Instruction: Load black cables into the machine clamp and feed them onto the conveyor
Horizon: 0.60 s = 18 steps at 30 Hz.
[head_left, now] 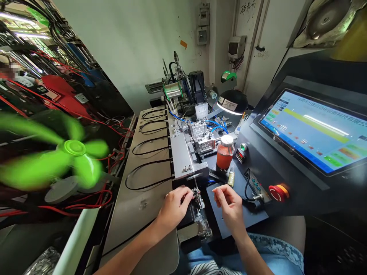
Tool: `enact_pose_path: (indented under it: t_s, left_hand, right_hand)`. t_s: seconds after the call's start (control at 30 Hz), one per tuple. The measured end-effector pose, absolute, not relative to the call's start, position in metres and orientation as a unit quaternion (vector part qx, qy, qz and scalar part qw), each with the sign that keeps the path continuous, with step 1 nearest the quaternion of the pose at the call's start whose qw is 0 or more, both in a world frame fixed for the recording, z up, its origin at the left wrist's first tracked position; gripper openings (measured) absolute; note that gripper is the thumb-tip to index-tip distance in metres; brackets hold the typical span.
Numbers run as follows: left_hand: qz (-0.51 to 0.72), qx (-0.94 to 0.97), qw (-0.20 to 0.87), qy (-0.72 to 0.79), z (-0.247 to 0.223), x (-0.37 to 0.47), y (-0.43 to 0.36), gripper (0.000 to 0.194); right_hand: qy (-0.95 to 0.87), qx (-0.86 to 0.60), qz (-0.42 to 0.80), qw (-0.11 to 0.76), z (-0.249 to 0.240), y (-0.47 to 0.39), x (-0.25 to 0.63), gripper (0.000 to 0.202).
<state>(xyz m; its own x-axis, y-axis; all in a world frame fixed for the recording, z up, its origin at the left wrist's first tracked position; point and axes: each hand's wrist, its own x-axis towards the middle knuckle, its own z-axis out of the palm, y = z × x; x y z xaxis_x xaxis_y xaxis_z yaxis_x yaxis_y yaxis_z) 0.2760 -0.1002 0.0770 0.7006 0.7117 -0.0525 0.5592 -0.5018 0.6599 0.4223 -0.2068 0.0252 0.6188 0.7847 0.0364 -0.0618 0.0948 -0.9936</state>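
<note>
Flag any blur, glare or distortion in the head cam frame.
Head view: the green fan is smeared by motion blur; the touchscreen carries a streak of glare; the lamp rim is blown out. Wide-angle bending tilts the walls and the conveyor plate. The left hand and right hand are sharp and evenly lit.

Pretty clearly a small factory workshop, some kind of wire or cable assembly station. A benchtop automated machine (pixel 186 130) with pneumatic tubing and a solder wire spool (pixel 172 90) is seen, plus a touchscreen control panel (pixel 312 130) and a red emergency stop button (pixel 278 192). Black cable loops (pixel 146 160) are laid out on a conveyor. Bundles of red wires (pixel 109 160) and wall-mounted breaker boxes (pixel 203 23) are visible too.
</note>
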Motion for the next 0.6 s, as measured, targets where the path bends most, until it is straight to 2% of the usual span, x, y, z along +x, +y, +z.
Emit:
enact_pose_path:
  t_s: [0.6]
  left_hand:
    - [0.085,0.873,0.272,0.395,0.0800,0.2812,-0.1027,0.031]
  right_hand:
    - [-0.360,-0.608,0.321,0.631,0.0148,-0.2005,0.4230,0.029]
